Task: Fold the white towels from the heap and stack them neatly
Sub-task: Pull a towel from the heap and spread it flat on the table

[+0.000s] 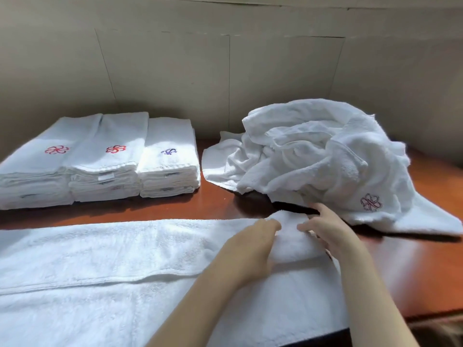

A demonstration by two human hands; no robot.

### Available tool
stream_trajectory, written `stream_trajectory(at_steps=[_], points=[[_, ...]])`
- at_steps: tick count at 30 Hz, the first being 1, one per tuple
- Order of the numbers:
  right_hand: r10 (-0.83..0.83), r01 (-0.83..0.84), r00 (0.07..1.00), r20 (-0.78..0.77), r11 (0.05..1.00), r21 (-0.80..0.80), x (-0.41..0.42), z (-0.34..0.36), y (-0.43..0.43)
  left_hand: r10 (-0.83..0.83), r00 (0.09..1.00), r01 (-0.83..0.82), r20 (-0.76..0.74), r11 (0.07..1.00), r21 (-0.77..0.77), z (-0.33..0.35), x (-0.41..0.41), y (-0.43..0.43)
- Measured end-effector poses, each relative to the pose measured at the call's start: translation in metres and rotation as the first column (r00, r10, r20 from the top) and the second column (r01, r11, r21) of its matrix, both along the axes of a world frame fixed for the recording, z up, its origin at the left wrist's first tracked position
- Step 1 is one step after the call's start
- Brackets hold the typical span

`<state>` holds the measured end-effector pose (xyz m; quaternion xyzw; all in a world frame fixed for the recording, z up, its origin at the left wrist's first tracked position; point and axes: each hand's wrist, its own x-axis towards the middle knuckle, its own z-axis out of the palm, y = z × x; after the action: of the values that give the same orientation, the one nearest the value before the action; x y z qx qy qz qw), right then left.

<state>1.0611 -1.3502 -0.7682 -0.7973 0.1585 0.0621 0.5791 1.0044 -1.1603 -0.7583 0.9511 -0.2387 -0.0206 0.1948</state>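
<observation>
The fingers (269, 225) of the left hand (250, 244) curl down onto the right-hand end of the spread towel (100, 259), pressed together and bunching a raised fold of cloth. The right hand (325, 229) meets the same lump from the 3 o'clock side, its fingers (304, 226) loosely spread and hooked over the fabric, so both hands pinch one corner between them. Whether the thumbs are under the cloth cannot be told.

From that grip the towel runs away toward 9 o'clock: its long axis lies left to right across the near side of the desk (220, 206), already doubled lengthwise, with a folded edge showing along its middle. So the free length lies wholly to the left of both hands, and the next fold would likely carry this end toward 9 o'clock. The left hand is the nearer to that free length.

Just beyond the right hand, at 1 o'clock, sits the heap (325, 151) of unfolded towels, its lower edge almost touching the fingers, close enough to snag during a lift. At 10 o'clock, well apart from the hands, three folded stacks (120, 159) stand side by side against the wall (225, 71).
</observation>
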Motion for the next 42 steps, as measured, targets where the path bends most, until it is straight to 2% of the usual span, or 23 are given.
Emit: stream_trajectory(at_steps=[2, 3, 5, 7, 8, 9, 11, 13, 15, 17, 20, 22, 25, 27, 29, 30, 32, 34, 36, 38, 40, 42], points=[[0.015, -0.004, 0.998, 0.064, 0.985, -0.172, -0.003, 0.003, 0.006, 0.037, 0.999, -0.037, -0.005, 0.998, 0.044, 0.006, -0.003, 0.009], [0.007, 0.009, 0.996, 0.084, 0.982, -0.189, -0.004, 0.005, 0.006, 0.026, 1.000, -0.026, 0.005, 0.996, 0.084, 0.007, -0.006, 0.014], [-0.090, 0.100, 0.988, 0.123, 0.992, -0.079, -0.007, 0.016, -0.002, -0.028, 0.999, 0.029, -0.015, 0.995, 0.100, 0.007, -0.012, 0.022], [-0.226, 0.207, 0.957, 0.179, 0.971, 0.121, -0.010, 0.026, -0.016, -0.080, 0.993, 0.081, -0.088, 0.997, 0.011, 0.005, -0.017, 0.031], [-0.287, 0.255, 0.935, 0.210, 0.953, 0.166, -0.013, 0.027, -0.021, -0.081, 0.991, 0.077, -0.103, 0.996, -0.042, 0.005, -0.017, 0.035], [-0.331, 0.310, 0.913, 0.238, 0.943, 0.122, -0.015, 0.026, -0.023, -0.057, 0.995, 0.051, -0.086, 0.996, -0.068, 0.002, -0.015, 0.041], [-0.316, 0.357, 0.913, 0.259, 0.924, -0.134, -0.015, 0.016, -0.020, 0.050, 0.997, -0.050, 0.061, 0.999, -0.001, -0.007, -0.005, 0.053], [-0.183, 0.222, 0.973, 0.138, 0.906, -0.361, -0.011, 0.003, -0.012, 0.186, 0.970, -0.207, 0.159, 0.970, 0.128, -0.019, 0.005, 0.070], [-0.098, 0.121, 0.992, 0.074, 0.883, -0.453, -0.005, -0.006, -0.008, 0.286, 0.956, -0.294, 0.071, 0.927, 0.233, -0.032, 0.010, 0.086], [-0.080, 0.165, 0.979, 0.186, 0.850, -0.501, 0.002, -0.007, -0.008, 0.312, 0.949, -0.292, -0.043, 0.924, 0.248, -0.042, 0.011, 0.098], [-0.136, 0.338, 0.885, 0.444, 0.844, -0.415, 0.013, -0.004, -0.007, 0.283, 0.956, -0.262, -0.081, 0.943, 0.203, -0.046, 0.010, 0.106], [-0.164, 0.391, 0.852, 0.497, 0.830, -0.398, 0.020, -0.006, -0.007, 0.273, 0.957, -0.251, -0.097, 0.949, 0.191, -0.044, 0.008, 0.109], [-0.103, 0.278, 0.927, 0.362, 0.836, -0.473, 0.027, -0.016, -0.010, 0.282, 0.953, -0.257, -0.112, 0.947, 0.194, -0.042, 0.005, 0.119], [-0.083, 0.170, 0.957, 0.278, 0.937, -0.306, 0.026, -0.012, -0.015, 0.297, 0.948, -0.271, -0.109, 0.941, 0.204, -0.041, 0.002, 0.127], [-0.052, 0.084, 0.976, 0.212, 0.986, -0.144, 0.025, -0.006, -0.019, 0.334, 0.940, -0.309, -0.073, 0.922, 0.234, -0.040, 0.001, 0.134], [-0.044, 0.072, 0.986, 0.161, 0.982, -0.173, 0.025, -0.004, -0.019, 0.361, 0.931, -0.339, -0.047, 0.907, 0.249, -0.039, 0.002, 0.137], [-0.086, 0.110, 0.993, 0.080, 0.925, -0.363, 0.025, -0.005, -0.017, 0.428, 0.903, -0.409, -0.017, 0.874, 0.263, -0.040, 0.003, 0.144], [-0.155, 0.199, 0.979, 0.131, 0.854, -0.481, 0.028, -0.008, -0.016, 0.495, 0.869, -0.468, -0.033, 0.841, 0.272, -0.041, 0.003, 0.151], [-0.246, 0.342, 0.934, 0.260, 0.830, -0.441, 0.033, -0.005, -0.018, 0.520, 0.853, -0.488, -0.051, 0.828, 0.277, -0.045, 0.000, 0.155], [-0.345, 0.489, 0.844, 0.411, 0.810, -0.323, 0.037, 0.004, -0.018, 0.518, 0.855, -0.494, -0.023, 0.829, 0.263, -0.048, -0.003, 0.154], [-0.381, 0.555, 0.772, 0.508, 0.793, -0.250, 0.039, 0.005, -0.010, 0.519, 0.855, -0.506, 0.012, 0.829, 0.238, -0.051, -0.004, 0.152], [-0.337, 0.532, 0.812, 0.477, 0.764, -0.365, 0.041, -0.006, 0.001, 0.519, 0.854, -0.513, 0.036, 0.828, 0.225, -0.052, -0.003, 0.153]])
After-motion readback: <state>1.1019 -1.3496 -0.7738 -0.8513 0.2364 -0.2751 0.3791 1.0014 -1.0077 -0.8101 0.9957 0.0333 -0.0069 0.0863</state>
